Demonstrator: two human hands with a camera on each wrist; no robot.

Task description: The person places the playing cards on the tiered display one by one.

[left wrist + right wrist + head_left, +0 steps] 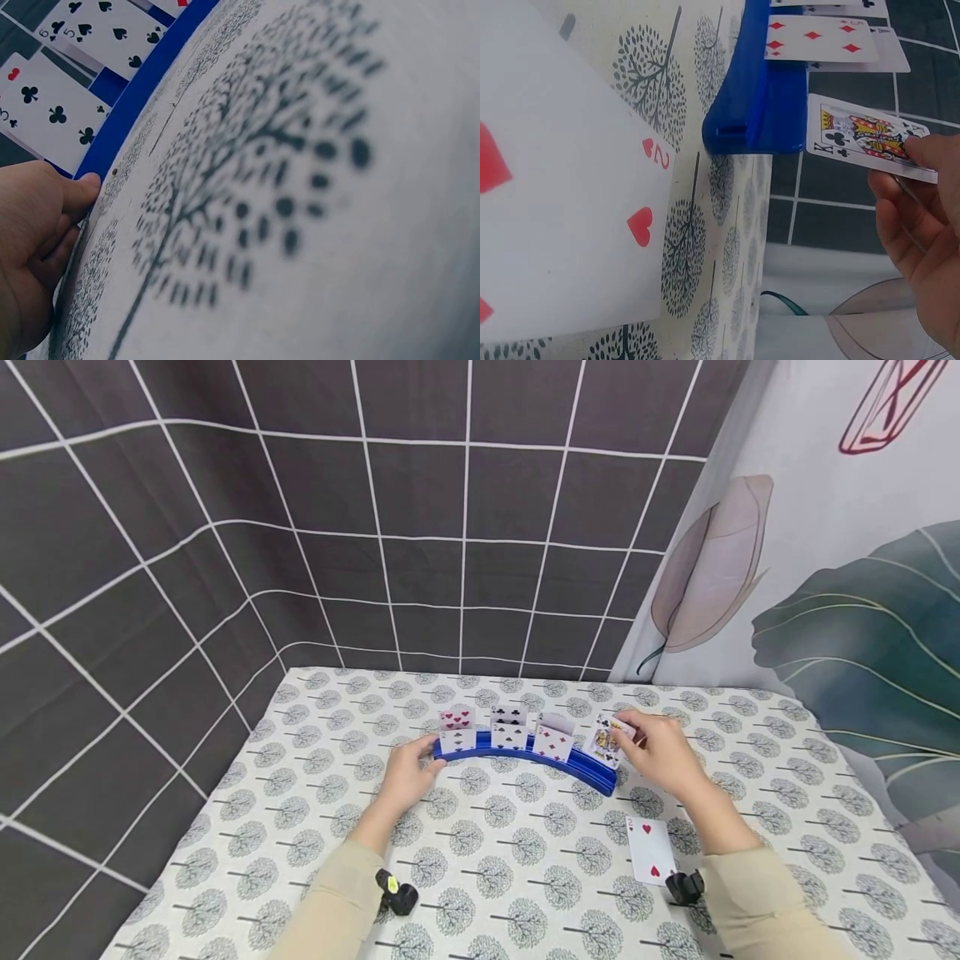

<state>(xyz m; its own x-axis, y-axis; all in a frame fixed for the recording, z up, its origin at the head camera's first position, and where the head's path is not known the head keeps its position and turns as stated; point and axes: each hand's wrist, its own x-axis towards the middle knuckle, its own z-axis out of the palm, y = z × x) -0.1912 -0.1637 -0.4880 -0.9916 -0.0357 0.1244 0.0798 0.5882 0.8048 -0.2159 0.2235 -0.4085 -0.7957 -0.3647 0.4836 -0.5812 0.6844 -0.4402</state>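
A curved blue card holder stands on the table, with playing cards upright in three groups. My left hand pinches its left end between thumb and fingers. Clubs show on the front card there, with a heart card behind. Spades face out in the middle group. Further right is a five of diamonds with another card behind it. My right hand pinches a king of clubs by its top edge, above the holder's right end. Whether its lower edge is in the slot, I cannot tell.
A two of hearts lies face up on the table, near the right forearm. A tree-print cloth covers the table. Behind it hangs a dark gridded curtain, with a leaf-patterned one on the right.
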